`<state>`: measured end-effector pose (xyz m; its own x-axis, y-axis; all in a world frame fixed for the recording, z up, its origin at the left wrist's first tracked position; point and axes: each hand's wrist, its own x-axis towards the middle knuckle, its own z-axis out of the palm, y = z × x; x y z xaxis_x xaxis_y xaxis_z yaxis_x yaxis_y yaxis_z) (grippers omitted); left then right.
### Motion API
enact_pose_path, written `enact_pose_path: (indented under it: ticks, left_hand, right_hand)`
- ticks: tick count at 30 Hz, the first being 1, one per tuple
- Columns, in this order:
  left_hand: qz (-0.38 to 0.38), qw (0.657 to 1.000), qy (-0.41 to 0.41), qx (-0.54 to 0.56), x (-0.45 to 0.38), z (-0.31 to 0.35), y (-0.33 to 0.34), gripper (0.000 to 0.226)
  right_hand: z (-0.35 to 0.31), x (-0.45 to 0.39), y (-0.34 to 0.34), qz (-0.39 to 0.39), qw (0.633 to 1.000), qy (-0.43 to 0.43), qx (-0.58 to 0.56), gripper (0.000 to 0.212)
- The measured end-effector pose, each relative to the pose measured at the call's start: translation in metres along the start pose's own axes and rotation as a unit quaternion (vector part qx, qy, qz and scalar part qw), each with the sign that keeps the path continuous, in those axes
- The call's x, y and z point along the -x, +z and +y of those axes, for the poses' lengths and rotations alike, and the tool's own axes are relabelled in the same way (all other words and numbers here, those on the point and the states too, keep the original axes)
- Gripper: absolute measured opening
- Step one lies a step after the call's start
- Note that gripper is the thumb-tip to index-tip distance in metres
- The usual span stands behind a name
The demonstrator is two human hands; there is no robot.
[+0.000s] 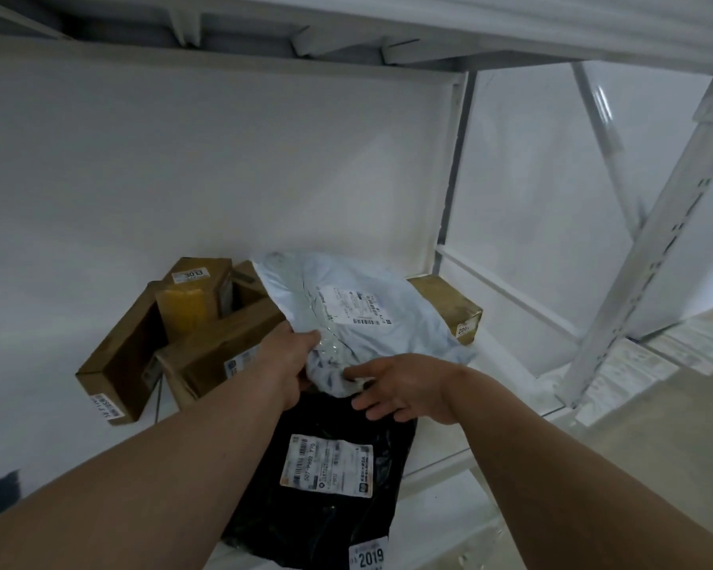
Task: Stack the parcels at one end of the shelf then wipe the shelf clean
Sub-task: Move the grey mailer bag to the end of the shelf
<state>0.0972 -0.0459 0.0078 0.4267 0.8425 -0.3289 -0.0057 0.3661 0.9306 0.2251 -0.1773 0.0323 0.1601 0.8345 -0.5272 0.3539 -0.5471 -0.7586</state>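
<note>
A pale grey mailer bag (371,306) with a white label lies tilted at the right end of the white shelf (507,351). My left hand (291,359) grips its near left edge. Just right of that, my right hand (400,388) has spread fingers touching the bag's crumpled lower corner. Under both hands lies a black mailer bag (326,479) with a white label and a tag reading 2019. Brown cardboard boxes (206,347) crowd the left side, and a yellow-taped box (194,298) marked 3013 stands among them. Another brown box (449,306) lies partly under the grey bag.
The white back wall (182,178) runs behind the parcels. A white perforated upright (651,248) and a diagonal brace (601,129) close off the shelf's right end. The upper shelf's underside (346,30) hangs overhead. Pale floor (676,405) shows at the right.
</note>
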Motion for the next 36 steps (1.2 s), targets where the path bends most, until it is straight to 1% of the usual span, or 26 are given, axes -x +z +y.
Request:
enact_pose_path:
  ticks: [2, 4, 6, 8, 10, 12, 14, 17, 19, 20, 21, 22, 23, 25, 26, 27, 28, 29, 31, 32, 34, 36]
  left_hand:
    - [0.006, 0.999, 0.033, 0.008, 0.005, 0.004, -0.005, 0.03]
    - [0.001, 0.999, 0.041, 0.023, 0.015, 0.015, -0.012, 0.03]
    - [0.001, 0.999, 0.042, 0.019, 0.024, 0.027, -0.022, 0.029]
    - [0.023, 0.999, 0.035, 0.009, 0.037, 0.04, -0.034, 0.022]
    - [0.063, 0.997, 0.033, -0.006, 0.049, 0.051, -0.046, 0.01]
    - [0.092, 0.995, 0.042, -0.016, 0.063, 0.058, -0.059, 0.013]
    - [0.11, 0.991, 0.067, -0.044, 0.074, 0.063, -0.076, 0.015]
    - [0.138, 0.978, 0.12, -0.104, 0.094, 0.067, -0.102, 0.024]
    - [0.164, 0.966, 0.143, -0.141, 0.104, 0.07, -0.119, 0.026]
    - [0.173, 0.961, 0.149, -0.154, 0.109, 0.073, -0.129, 0.023]
    - [0.178, 0.957, 0.156, -0.166, 0.114, 0.076, -0.139, 0.016]
    - [0.179, 0.955, 0.161, -0.172, 0.12, 0.079, -0.149, 0.01]
    - [0.18, 0.953, 0.166, -0.177, 0.124, 0.083, -0.16, 0.008]
    - [0.179, 0.952, 0.168, -0.184, 0.135, 0.09, -0.181, 0.009]
    - [0.18, 0.952, 0.17, -0.182, 0.139, 0.093, -0.19, 0.01]
    - [0.181, 0.952, 0.173, -0.176, 0.142, 0.096, -0.199, 0.011]
    - [0.186, 0.951, 0.176, -0.176, 0.145, 0.098, -0.211, 0.013]
    - [0.189, 0.948, 0.182, -0.181, 0.148, 0.101, -0.221, 0.013]
    - [0.202, 0.936, 0.203, -0.207, 0.154, 0.104, -0.245, 0.006]
    - [0.213, 0.926, 0.216, -0.225, 0.156, 0.106, -0.258, 0.012]
    - [0.237, 0.898, 0.235, -0.287, 0.162, 0.106, -0.282, 0.018]
    - [0.27, 0.871, 0.251, -0.326, 0.166, 0.105, -0.304, 0.029]
  right_hand:
    - [0.005, 0.002, -0.003, -0.004, 1.0, 0.009, -0.015, 0.034]
    - [0.006, 0.002, -0.007, 0.032, 0.998, 0.015, -0.047, 0.026]
    - [0.003, 0.001, -0.012, 0.094, 0.993, 0.007, -0.073, 0.02]
    - [-0.005, -0.003, -0.014, 0.181, 0.98, -0.026, -0.081, 0.006]
    - [-0.011, -0.013, -0.014, 0.286, 0.955, -0.077, -0.017, 0.012]
    - [-0.021, -0.018, -0.006, 0.384, 0.914, -0.122, 0.05, 0.015]
    - [-0.033, -0.017, 0.006, 0.46, 0.866, -0.17, 0.1, 0.01]
    - [-0.059, -0.013, 0.029, 0.513, 0.816, -0.22, 0.151, 0.045]
    - [-0.076, -0.008, 0.044, 0.529, 0.788, -0.275, 0.151, 0.058]
    - [-0.085, -0.007, 0.05, 0.525, 0.781, -0.301, 0.153, 0.063]
    - [-0.093, -0.006, 0.055, 0.511, 0.782, -0.318, 0.16, 0.069]
    - [-0.1, -0.007, 0.057, 0.488, 0.794, -0.322, 0.169, 0.074]
    - [-0.106, -0.009, 0.06, 0.459, 0.811, -0.314, 0.18, 0.08]
    - [-0.119, -0.01, 0.064, 0.379, 0.869, -0.272, 0.166, 0.089]
    - [-0.125, -0.01, 0.067, 0.322, 0.903, -0.259, 0.12, 0.089]
    - [-0.13, -0.008, 0.075, 0.261, 0.929, -0.258, 0.057, 0.085]
    - [-0.135, -0.008, 0.084, 0.208, 0.943, -0.259, -0.007, 0.076]
    - [-0.139, -0.008, 0.094, 0.169, 0.949, -0.258, -0.059, 0.065]
    - [-0.147, -0.015, 0.114, 0.125, 0.952, -0.259, -0.107, 0.044]
    - [-0.152, -0.02, 0.126, 0.11, 0.951, -0.266, -0.114, 0.038]
    - [-0.161, -0.026, 0.149, 0.104, 0.946, -0.281, -0.128, 0.037]
    - [-0.171, -0.029, 0.17, 0.141, 0.938, -0.29, -0.128, 0.037]
